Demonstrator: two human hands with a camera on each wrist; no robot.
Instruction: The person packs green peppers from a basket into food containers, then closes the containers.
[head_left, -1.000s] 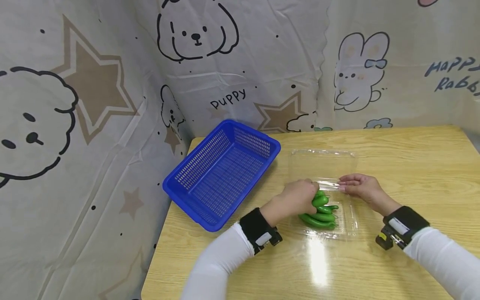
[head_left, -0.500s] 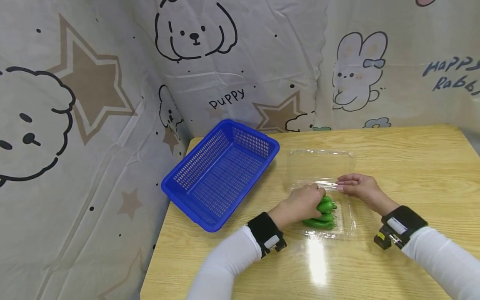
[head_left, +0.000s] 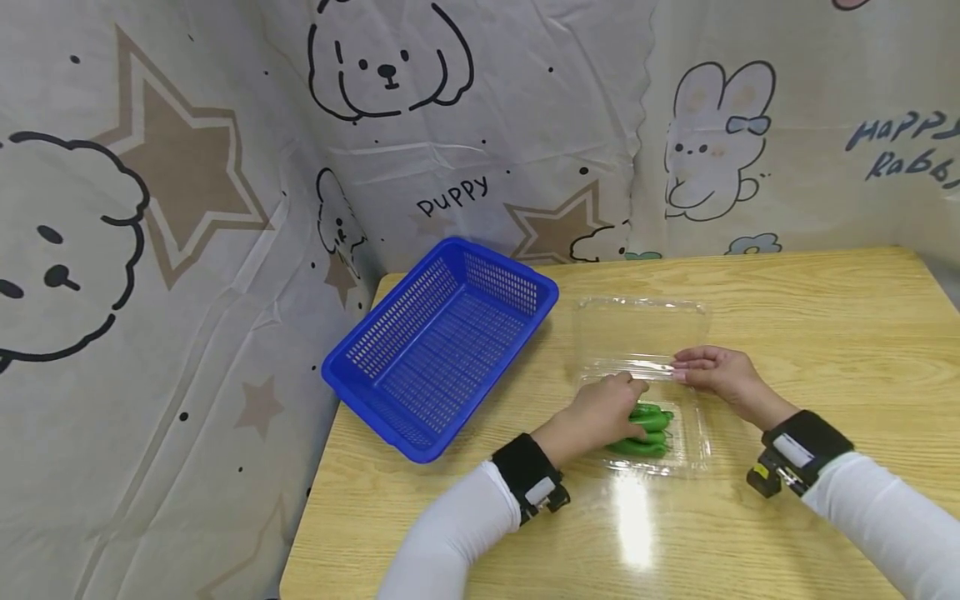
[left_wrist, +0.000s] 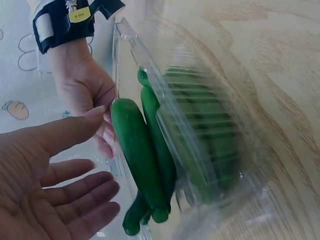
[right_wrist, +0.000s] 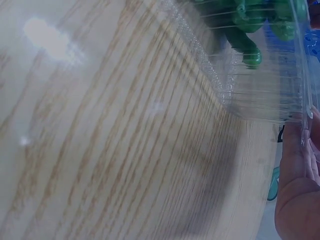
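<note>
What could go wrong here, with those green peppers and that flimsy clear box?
The clear plastic box is thin and light; the right hand steadies only its far edge, so it might slide or tip on the smooth table. The green peppers lie piled in it, and the left hand, open beside them in the left wrist view, could knock one over the low rim. The blue basket overhangs the table's left edge; a bump might tip it.

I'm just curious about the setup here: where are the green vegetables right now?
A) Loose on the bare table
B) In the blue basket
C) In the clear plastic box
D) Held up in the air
C: the green vegetables lie inside the clear plastic box, and the blue basket holds nothing.
</note>
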